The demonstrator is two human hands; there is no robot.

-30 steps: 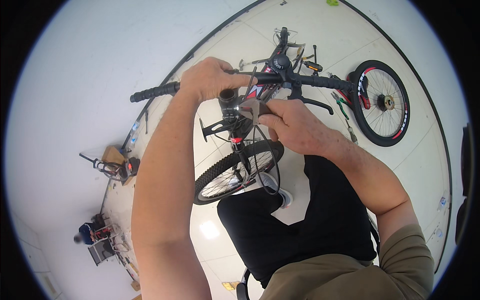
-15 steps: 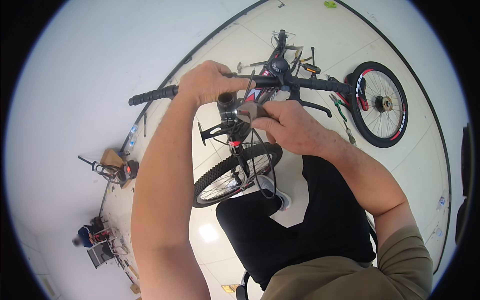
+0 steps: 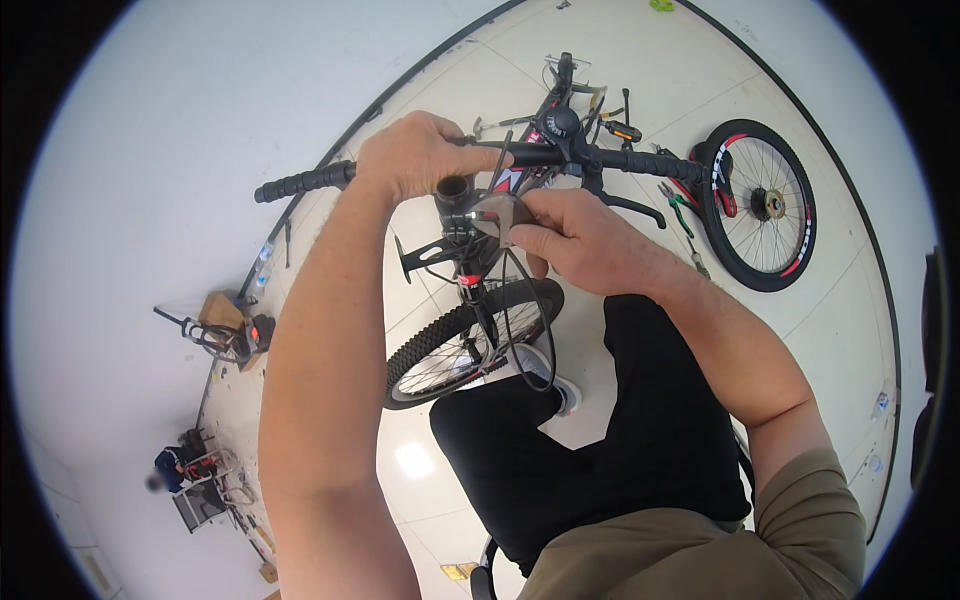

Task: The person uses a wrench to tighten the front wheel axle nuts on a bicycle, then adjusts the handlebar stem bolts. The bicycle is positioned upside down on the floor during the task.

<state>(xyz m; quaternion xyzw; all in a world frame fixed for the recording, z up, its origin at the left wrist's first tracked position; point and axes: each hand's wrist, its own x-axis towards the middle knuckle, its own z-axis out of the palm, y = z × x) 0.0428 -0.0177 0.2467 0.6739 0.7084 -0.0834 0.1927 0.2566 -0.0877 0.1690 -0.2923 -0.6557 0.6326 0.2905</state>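
Observation:
My left hand (image 3: pixel 412 155) is wrapped round the black bicycle handlebar (image 3: pixel 530 156), left of its middle. In my right hand (image 3: pixel 590 240) is a grey adjustable wrench (image 3: pixel 505 216), its handle hidden by my fingers. The wrench's jaws are at a bolt on the side of the black stem clamp (image 3: pixel 456 225), just below an open round tube end (image 3: pixel 453 188). Beneath the clamp, the fork runs down to a knobbly-tyred front wheel (image 3: pixel 430 360). A loose black cable (image 3: pixel 545 370) loops down beside the wheel. The red, white and black frame (image 3: pixel 510 180) extends away behind the handlebar.
A detached wheel (image 3: pixel 765 205) lies at right, near green-handled pliers (image 3: pixel 682 212) and an orange-and-black pedal (image 3: pixel 622 131). At left are a cardboard box (image 3: pixel 222 312) and bike parts by the wall. Farther off, a person (image 3: pixel 172 468) is beside a dark chair (image 3: pixel 203 508).
My right hand and the wrench have shifted slightly up, and the wrench head is tilted a little differently. My left hand keeps its hold on the handlebar.

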